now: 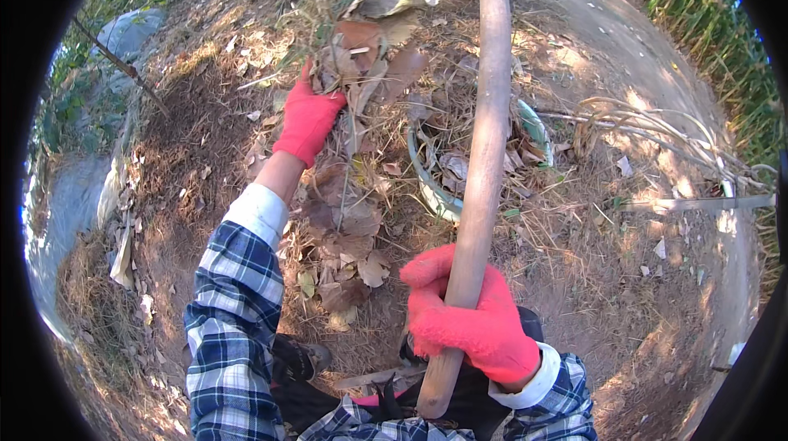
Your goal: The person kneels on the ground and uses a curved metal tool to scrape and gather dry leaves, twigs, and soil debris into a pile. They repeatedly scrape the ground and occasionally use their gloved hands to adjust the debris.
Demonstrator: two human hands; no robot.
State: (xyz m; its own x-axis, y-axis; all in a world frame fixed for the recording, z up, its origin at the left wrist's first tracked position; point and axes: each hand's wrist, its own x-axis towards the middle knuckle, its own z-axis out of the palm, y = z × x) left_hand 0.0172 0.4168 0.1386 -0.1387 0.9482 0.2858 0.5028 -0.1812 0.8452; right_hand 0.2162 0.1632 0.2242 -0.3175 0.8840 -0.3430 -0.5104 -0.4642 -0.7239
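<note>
My right hand, in a red knit glove, is closed round the lower part of a long wooden handle that runs up out of the picture; its far end is not visible. My left hand, gloved in red too, reaches forward and grips a bunch of dry leaves and grass; its fingertips are partly hidden by the leaves. More large dry leaves lie on the ground below that bunch. Behind the handle is a pale green basin, holding dry leaves and straw.
Bundled dry stalks lie at the right, near a flat pale strip. A dirt path runs beside tall green plants. Plastic sheeting and a thin upright branch are at the left. My shoes stand on bare soil below.
</note>
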